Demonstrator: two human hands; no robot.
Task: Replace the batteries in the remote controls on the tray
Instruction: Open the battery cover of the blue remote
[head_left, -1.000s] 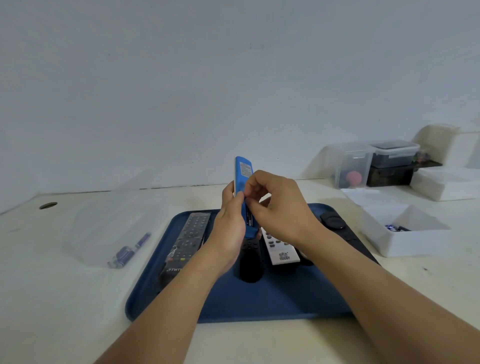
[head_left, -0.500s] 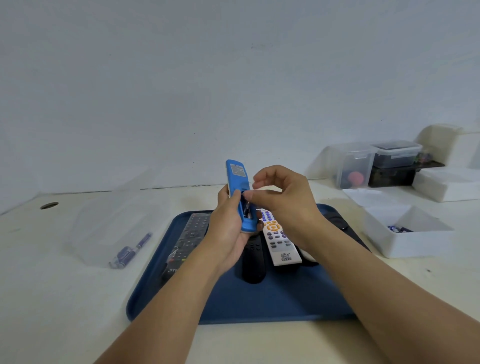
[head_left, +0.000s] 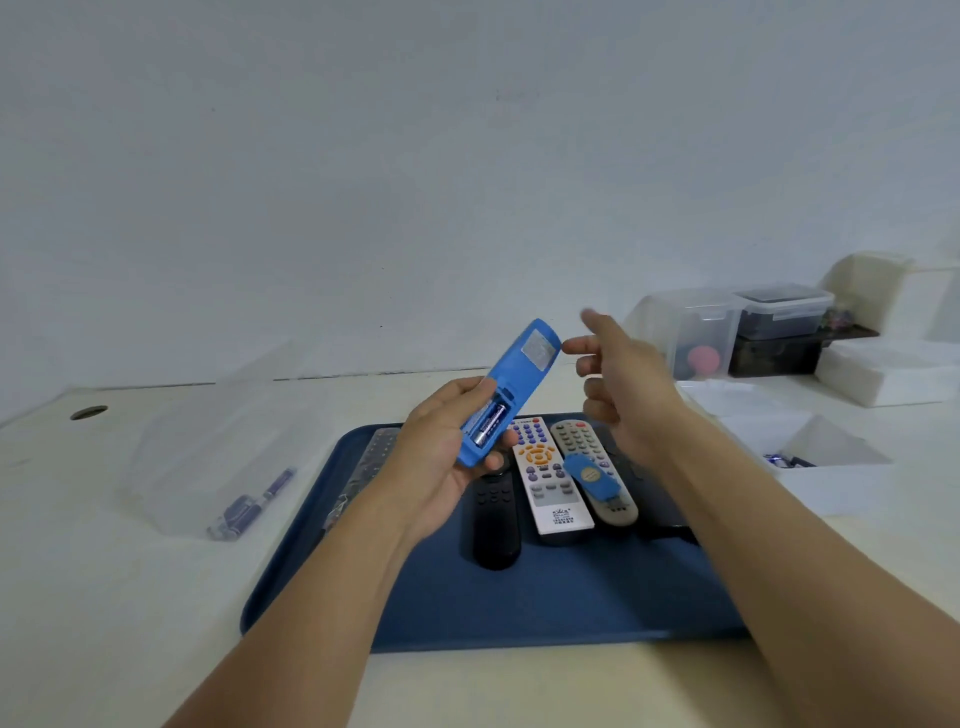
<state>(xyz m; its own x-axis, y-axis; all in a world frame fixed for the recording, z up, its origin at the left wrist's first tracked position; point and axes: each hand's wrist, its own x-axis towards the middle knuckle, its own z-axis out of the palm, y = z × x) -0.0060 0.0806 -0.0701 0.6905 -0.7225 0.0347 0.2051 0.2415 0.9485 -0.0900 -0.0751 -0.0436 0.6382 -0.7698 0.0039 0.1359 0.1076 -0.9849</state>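
Note:
My left hand (head_left: 441, 457) holds a blue remote (head_left: 519, 376) back side up, tilted up to the right, above the dark blue tray (head_left: 545, 613). Its battery bay is uncovered and a battery (head_left: 491, 425) lies in it. My right hand (head_left: 621, 384) hovers to the right of the remote with fingers spread and nothing in it. The blue battery cover (head_left: 591, 477) rests on a grey remote (head_left: 592, 467). Beside that lie a white remote (head_left: 545, 483) and a black remote (head_left: 493, 519). Another black remote (head_left: 363, 473) is partly hidden by my left arm.
A clear bag (head_left: 208, 457) with purple batteries (head_left: 249, 506) lies left of the tray. An open white box (head_left: 810, 457) with small items stands to the right. Clear storage boxes (head_left: 727, 332) and white boxes (head_left: 893, 374) line the back right wall.
My right hand has let go of the blue remote and moved right, opening. The left hand has tilted the remote over to the right, showing the battery in the bay.

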